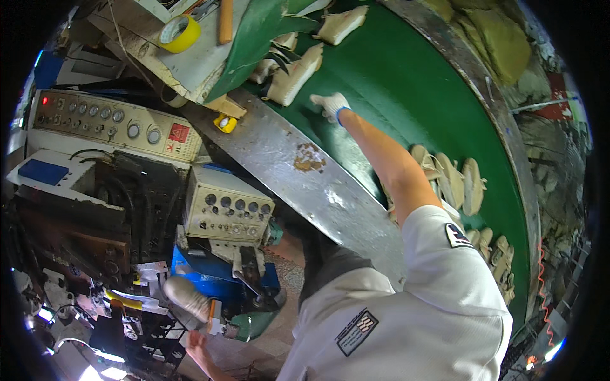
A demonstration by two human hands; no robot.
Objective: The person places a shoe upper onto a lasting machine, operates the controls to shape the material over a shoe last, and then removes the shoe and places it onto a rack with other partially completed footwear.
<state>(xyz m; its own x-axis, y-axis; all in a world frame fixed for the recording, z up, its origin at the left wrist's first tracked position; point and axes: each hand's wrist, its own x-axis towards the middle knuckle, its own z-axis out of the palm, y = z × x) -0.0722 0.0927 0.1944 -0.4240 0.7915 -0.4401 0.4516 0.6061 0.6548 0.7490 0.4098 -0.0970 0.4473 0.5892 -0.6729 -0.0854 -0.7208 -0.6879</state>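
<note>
My right hand (333, 106), in a white knit glove with a blue cuff, reaches out over the green conveyor belt (394, 82). At least one finger points left, and nothing shows in its grasp. Just left of it a pale shoe (295, 75) lies on the belt, apart from the glove. Down at the lower left is my left hand (197, 346), beside a machine. Close above it sits a beige shoe (186, 297), with an orange and white piece (215, 316) at its end. The left fingers are too small and unclear to read.
Several beige shoes (471, 185) lie along the belt's right part. A metal ledge (279, 143) borders the belt. Yellow tape (179, 33) rests on a shelf, a yellow tape measure (225, 123) on the ledge. Control panels (229, 206) with dials stand at left.
</note>
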